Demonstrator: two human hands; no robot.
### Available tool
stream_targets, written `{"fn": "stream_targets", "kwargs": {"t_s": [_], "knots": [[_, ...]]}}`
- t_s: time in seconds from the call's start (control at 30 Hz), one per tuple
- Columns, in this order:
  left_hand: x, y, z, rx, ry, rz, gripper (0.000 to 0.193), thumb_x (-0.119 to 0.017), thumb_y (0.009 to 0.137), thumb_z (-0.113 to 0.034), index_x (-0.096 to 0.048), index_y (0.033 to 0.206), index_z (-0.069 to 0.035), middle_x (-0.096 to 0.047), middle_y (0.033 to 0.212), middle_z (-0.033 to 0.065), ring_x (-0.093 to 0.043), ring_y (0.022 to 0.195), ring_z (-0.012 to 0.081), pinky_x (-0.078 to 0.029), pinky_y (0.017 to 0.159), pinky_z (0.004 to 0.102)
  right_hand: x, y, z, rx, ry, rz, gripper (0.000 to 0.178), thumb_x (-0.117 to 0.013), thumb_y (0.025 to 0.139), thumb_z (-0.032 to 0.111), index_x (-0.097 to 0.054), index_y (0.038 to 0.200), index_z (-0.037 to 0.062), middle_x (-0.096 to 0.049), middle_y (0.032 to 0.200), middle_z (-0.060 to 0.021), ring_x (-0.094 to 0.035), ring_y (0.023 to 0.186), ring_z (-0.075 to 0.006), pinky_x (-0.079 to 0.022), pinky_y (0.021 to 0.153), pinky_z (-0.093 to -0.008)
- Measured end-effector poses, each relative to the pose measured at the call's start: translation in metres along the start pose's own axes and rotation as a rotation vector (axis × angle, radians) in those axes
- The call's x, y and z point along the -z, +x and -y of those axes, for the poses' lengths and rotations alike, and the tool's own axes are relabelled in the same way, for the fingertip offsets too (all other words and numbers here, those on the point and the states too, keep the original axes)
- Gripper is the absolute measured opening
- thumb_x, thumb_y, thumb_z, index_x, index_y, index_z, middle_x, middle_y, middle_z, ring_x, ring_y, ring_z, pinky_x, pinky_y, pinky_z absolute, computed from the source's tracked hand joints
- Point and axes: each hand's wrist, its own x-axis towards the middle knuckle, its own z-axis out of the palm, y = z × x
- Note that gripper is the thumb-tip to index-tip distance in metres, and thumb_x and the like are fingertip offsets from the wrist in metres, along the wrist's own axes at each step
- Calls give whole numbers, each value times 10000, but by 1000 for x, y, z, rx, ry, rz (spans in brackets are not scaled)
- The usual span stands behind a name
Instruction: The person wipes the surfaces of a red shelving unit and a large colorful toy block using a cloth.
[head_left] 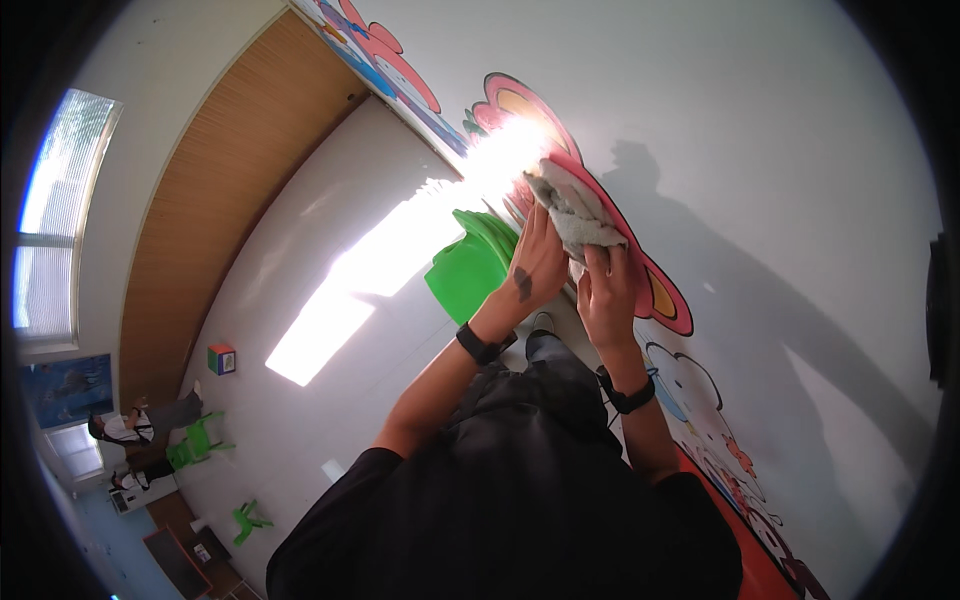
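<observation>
A crumpled, pale grey cloth [580, 212] lies pressed against a pink cartoon figure [655, 300] painted on the white wall. My right hand [608, 300] grips the cloth's lower edge with bent fingers. Alongside it, my left hand [540, 262] reaches up with fingers stretched out at the cloth's left side; some fingertips are hidden by the cloth. Both wrists wear black bands. Glare washes out part of the painting just above the left hand.
Left of my left hand stands a green plastic chair [470, 268] close to the wall. Sunlight patches the floor [300, 260]. Across the room are a coloured cube [222, 359], smaller green chairs [198, 444], two people and a dark-topped desk [178, 562]. A red surface [715, 500] runs along the wall at lower right.
</observation>
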Motion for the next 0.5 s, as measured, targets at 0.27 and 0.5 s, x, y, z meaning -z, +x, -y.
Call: {"fn": "stream_targets", "kwargs": {"t_s": [0.27,0.5], "knots": [[25,59,46,-119,-142,-238,740,-715,817,-292,-402,1422,-3,-219,1509,329,-196,1393,542,-177,1129,635,-26,66,45,-100,150,-177,502,-566,780,-134,-548,1266,-8,-485,1266,-253,-556,1115,-415,-486,888,-433],[2,56,143,-100,-159,-119,450,-639,815,-160,-570,1248,-62,-482,1231,254,-428,1135,510,-425,947,535,-123,92,30,-90,-99,-146,565,-636,767,-90,-498,1310,-18,-472,1275,-277,-489,1186,-460,-447,968,-485]]}}
